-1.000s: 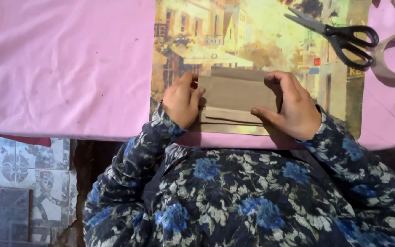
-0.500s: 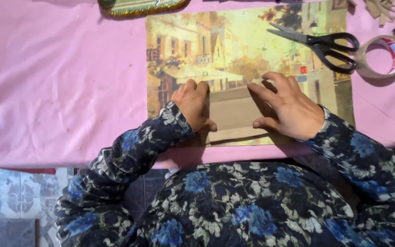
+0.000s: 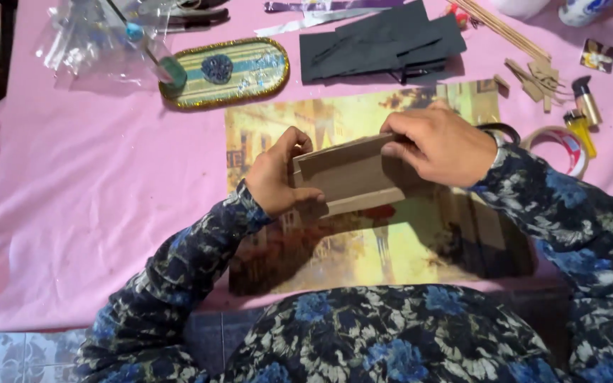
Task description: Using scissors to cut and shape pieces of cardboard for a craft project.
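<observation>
Holding a shallow brown cardboard box (image 3: 352, 176) between us, we grip it at both short ends above the pink-covered worktop (image 3: 94, 213). From the head camera, our only view, the box's long axis runs left to right, its right end tilted slightly up and away from us. Our left hand (image 3: 276, 174) clamps the left end, thumb curled along the near edge and fingers wrapped behind. Our right hand (image 3: 438, 145) closes over the far right corner from above, fingers (image 3: 400, 138) pressed on the upper rim. Both hands touch the box, so neither is nearer; it sits squarely between them, lifted off a printed street-scene picture (image 3: 363, 248) that lies flat on the worktop beneath.

Beyond the box lie black card sheets (image 3: 384, 42), and to their left an oval striped tray (image 3: 225, 71) beside a crumpled clear plastic bag (image 3: 86, 35). A roll of tape (image 3: 558, 145) rests near our right wrist, a yellow lighter (image 3: 580, 128) touching its far side.

Our right palm hides the box's right end, so we cannot tell how it is finished there. A dark loop just beyond the right wrist is mostly covered by it and we cannot make out what it is. The picture's lower right corner falls in shadow under our sleeve.
</observation>
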